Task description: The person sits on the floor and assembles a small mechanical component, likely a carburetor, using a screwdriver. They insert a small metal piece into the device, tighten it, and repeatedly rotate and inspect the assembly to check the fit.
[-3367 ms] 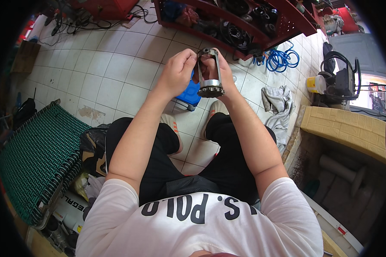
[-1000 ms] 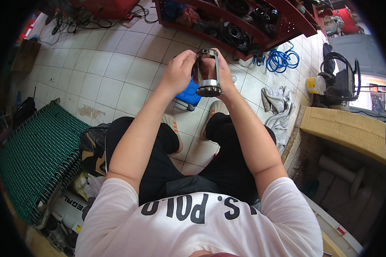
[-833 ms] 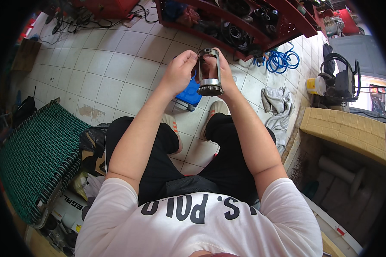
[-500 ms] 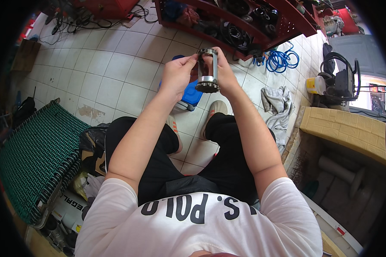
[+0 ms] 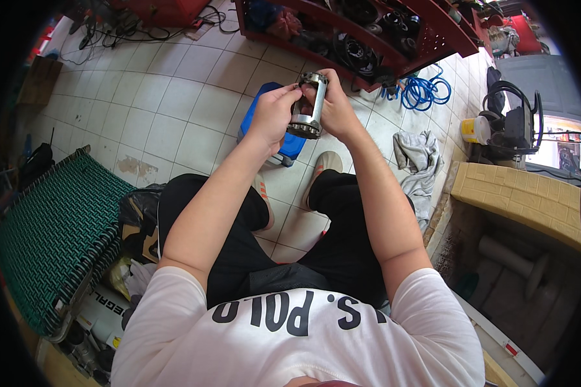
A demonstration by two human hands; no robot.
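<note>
Both hands hold up a cylindrical metal cage part (image 5: 305, 121), with ring-shaped ends, a notched lower rim and open gaps between its side bars. My left hand (image 5: 272, 113) is closed on it from the left, thumb and fingers near its upper half. From the right, my right hand (image 5: 336, 109) grips the upper end and side, with some fingertips showing through the opening. The part leans slightly, its lower end toward my left hand. Below and behind it, a blue box (image 5: 292, 148) stands on the floor, partly hidden by my hands.
A red metal rack (image 5: 342, 39) full of dark parts stands ahead. Coiled blue hose (image 5: 425, 92) and a grey cloth (image 5: 418, 158) lie at the right. Also there are a yellow padded block (image 5: 519, 193) and a white bucket (image 5: 476, 129). A green woven seat (image 5: 61, 238) is at left.
The metal cage part has turned and tilted in my hands, its lower end swinging left. My left hand has shifted slightly with it.
</note>
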